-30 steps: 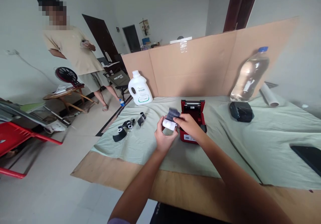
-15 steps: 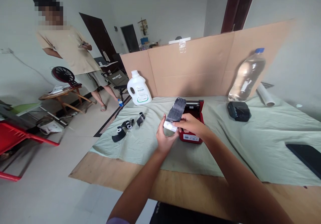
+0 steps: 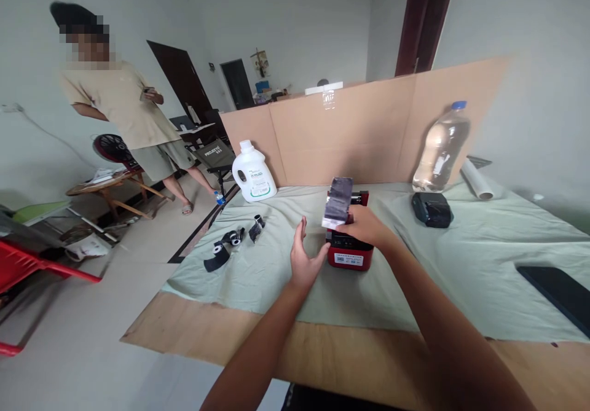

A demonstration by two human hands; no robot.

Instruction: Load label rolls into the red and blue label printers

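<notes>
My right hand point(image 3: 366, 230) grips a paper roll point(image 3: 334, 220) by its right side, over a small red printer point(image 3: 349, 257). A dark strip point(image 3: 340, 197) of the roll stands up from its white part. The printer sits on the green cloth with its lid raised, the far part hidden behind the strip and my hand; a white label is on its near face. Just left of the printer, my left hand point(image 3: 305, 257) is open, fingers up and thumb apart, holding nothing. Whether the roll touches the printer's inside I cannot tell.
Several dark paper rolls point(image 3: 221, 250) lie on the cloth at left, near a white detergent bottle point(image 3: 255, 174). A cardboard panel point(image 3: 341, 134) stands behind. At right are a black device point(image 3: 432, 209), a water bottle point(image 3: 441, 150) and a phone point(image 3: 555, 291). A person point(image 3: 124, 104) stands at left.
The paper roll has moved right, from between both hands to over the printer, in my right hand. My left hand has let go of it and opened. The view has shifted slightly.
</notes>
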